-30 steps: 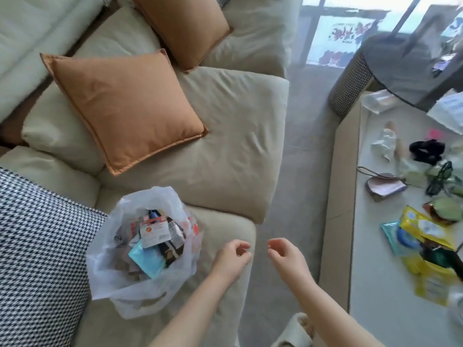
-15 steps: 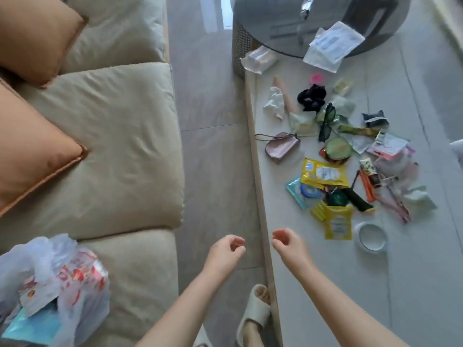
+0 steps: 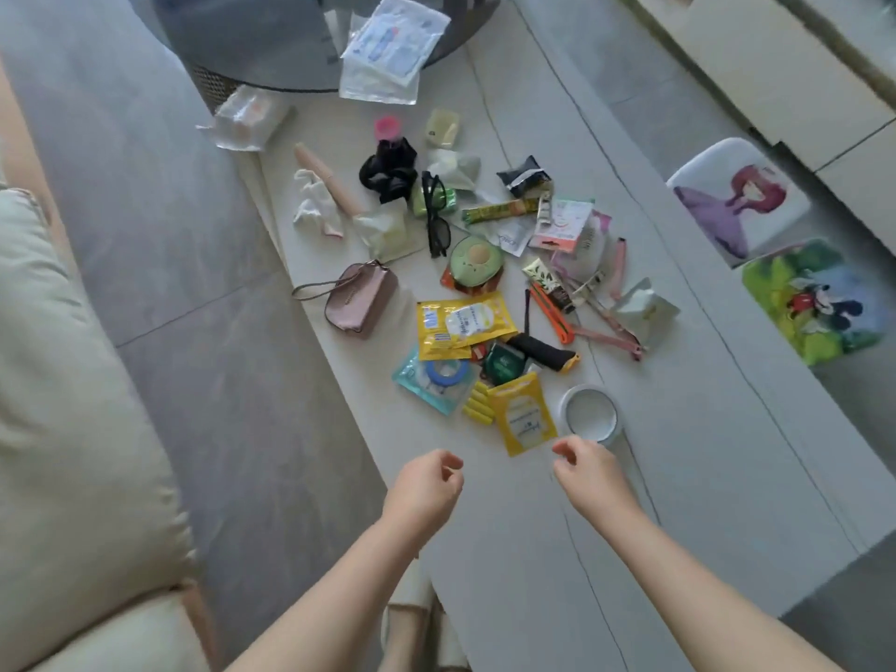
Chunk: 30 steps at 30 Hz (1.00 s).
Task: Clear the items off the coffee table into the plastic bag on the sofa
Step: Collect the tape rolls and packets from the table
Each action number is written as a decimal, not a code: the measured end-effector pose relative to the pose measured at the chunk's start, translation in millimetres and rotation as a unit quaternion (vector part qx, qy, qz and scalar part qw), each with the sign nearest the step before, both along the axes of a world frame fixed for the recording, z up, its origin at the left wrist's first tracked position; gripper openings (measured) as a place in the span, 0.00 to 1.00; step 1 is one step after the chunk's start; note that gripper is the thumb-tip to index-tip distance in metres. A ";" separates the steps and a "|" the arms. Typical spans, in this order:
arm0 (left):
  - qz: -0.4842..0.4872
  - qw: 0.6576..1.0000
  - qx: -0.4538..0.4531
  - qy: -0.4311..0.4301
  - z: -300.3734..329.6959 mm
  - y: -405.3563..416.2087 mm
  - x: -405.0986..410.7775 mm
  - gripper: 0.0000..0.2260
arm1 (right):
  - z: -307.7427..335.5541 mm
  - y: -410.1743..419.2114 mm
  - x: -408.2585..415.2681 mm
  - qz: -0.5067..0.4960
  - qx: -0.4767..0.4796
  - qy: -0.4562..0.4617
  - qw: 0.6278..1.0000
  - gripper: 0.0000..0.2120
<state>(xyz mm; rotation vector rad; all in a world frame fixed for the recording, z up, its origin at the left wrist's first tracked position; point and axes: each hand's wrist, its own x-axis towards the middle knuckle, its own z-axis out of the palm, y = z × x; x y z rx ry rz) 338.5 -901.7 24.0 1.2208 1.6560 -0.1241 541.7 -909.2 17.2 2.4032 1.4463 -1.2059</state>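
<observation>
On the coffee table [image 3: 679,477] lies a loose heap: yellow packet [image 3: 523,419], tape roll [image 3: 590,413], pink purse [image 3: 361,300], sunglasses [image 3: 436,213]. 2 hands, left [image 3: 423,487] and right [image 3: 589,470], hover just short of it, fingers loosely curled, holding nothing. Sofa [image 3: 63,380] stands at left.

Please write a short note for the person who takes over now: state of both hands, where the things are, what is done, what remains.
Left hand and right hand: both empty, fingers loosely curled, over the coffee table near edge.
Things: the pile lies mid-table; nearest are the yellow sachet and the white round tin; the pink pouch lies at the left.
Done: cannot tell; the plastic bag is out of view.
Left: the whole pile.
</observation>
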 end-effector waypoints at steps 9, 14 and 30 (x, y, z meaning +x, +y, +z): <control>-0.037 0.994 0.069 0.076 -77.3 62.9 76.4 0.18 | -69.2 13.1 54.5 0.074 0.004 -0.121 0.990 0.17; 0.056 0.993 0.068 0.082 -102.8 74.8 97.9 0.19 | -92.3 8.1 59.9 0.138 0.018 -0.170 0.976 0.16; -0.097 0.978 0.129 0.131 -88.7 55.3 60.5 0.13 | -86.9 12.6 55.7 0.199 -0.003 -0.173 0.965 0.13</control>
